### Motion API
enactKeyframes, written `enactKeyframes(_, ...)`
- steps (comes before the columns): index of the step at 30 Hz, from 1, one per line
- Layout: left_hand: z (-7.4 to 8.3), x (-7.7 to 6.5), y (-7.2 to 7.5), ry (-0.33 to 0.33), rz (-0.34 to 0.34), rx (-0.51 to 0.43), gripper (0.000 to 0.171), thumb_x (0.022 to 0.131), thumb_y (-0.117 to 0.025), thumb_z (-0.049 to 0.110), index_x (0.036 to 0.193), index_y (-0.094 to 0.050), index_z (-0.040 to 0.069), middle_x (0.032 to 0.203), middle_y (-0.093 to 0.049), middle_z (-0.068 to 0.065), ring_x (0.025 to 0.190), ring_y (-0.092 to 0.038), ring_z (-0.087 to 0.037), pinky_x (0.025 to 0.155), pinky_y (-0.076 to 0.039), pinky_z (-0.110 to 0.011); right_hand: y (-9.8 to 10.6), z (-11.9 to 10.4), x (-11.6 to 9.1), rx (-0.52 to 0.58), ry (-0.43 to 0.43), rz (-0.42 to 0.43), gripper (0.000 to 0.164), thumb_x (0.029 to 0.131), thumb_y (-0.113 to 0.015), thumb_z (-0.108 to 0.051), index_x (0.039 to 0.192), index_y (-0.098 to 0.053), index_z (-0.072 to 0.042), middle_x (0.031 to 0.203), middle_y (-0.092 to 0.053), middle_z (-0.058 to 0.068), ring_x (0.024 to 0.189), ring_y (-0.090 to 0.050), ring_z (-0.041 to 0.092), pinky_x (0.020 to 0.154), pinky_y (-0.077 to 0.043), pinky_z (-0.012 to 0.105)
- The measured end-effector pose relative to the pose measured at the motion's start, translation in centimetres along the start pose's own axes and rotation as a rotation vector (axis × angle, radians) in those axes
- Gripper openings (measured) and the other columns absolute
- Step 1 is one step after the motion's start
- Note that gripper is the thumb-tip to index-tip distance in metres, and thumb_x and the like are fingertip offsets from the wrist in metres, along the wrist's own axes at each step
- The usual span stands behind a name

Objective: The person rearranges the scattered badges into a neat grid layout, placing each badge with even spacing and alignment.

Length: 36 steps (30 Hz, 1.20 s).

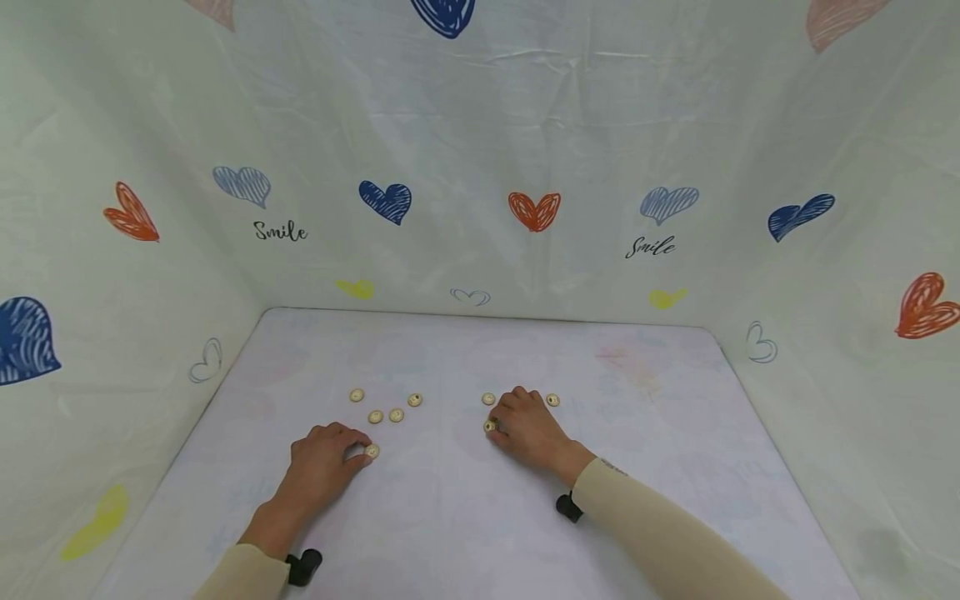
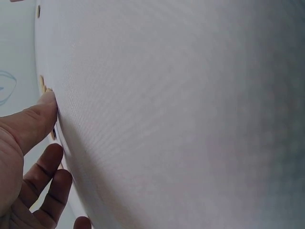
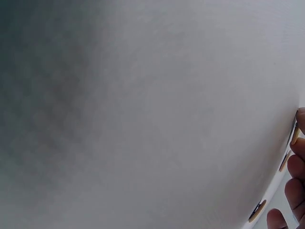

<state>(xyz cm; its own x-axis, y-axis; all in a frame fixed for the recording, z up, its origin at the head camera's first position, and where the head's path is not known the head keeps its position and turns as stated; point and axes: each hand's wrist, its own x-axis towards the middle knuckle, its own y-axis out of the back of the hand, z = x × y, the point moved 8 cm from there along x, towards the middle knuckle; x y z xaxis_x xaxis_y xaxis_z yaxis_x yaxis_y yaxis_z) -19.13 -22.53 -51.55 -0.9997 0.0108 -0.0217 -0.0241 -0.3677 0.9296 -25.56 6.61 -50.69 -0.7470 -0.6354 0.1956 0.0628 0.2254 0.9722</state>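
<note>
Small round pale wooden discs with dark markings lie on the white tabletop. With thumb and index finger my left hand [image 1: 321, 468] pinches one disc [image 1: 372, 451] at the near left of the group. Its thumb [image 2: 35, 119] shows in the left wrist view, held low over the surface. My right hand [image 1: 531, 431] pinches another disc [image 1: 491, 426] between thumb and fingertips, right of centre. In the right wrist view that disc [image 3: 296, 134] is seen edge-on between the fingers. One loose disc [image 1: 488, 399] lies just beyond this hand, another [image 1: 552, 400] to its right.
Beyond my left hand lie several more discs, among them a far left disc [image 1: 357, 395] and one nearer the middle [image 1: 416, 400]. White curtains [image 1: 465, 125] printed with hearts and "Smile" enclose the table [image 1: 450, 517] at the back and sides.
</note>
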Motion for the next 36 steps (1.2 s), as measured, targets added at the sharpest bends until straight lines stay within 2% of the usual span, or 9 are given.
enactKeyframes(27,-0.1,0.0,-0.1,0.008,-0.008,-0.010,0.022,0.090,-0.084,0.023,0.110,-0.079,0.015,0.116,-0.073,-0.010,0.113,-0.063,-0.036,0.096,-0.043,-0.064,-0.7,0.4,0.1,0.018,-0.035,-0.046,0.021,0.097,-0.077,-0.037,0.107,-0.078,-0.018,0.110,-0.070,-0.003,0.102,-0.054,0.019,0.090,-0.044,0.039)
enactKeyframes(36,0.1,0.0,0.1,-0.003,-0.002,-0.004,0.021,0.091,-0.083,0.022,0.110,-0.079,0.015,0.116,-0.073,-0.010,0.112,-0.063,-0.035,0.095,-0.043,-0.064,0.3,-0.1,0.8,0.010,-0.003,-0.008,0.035,0.097,-0.077,-0.043,0.114,-0.076,-0.013,0.111,-0.069,0.000,0.103,-0.054,0.020,0.092,-0.044,0.040)
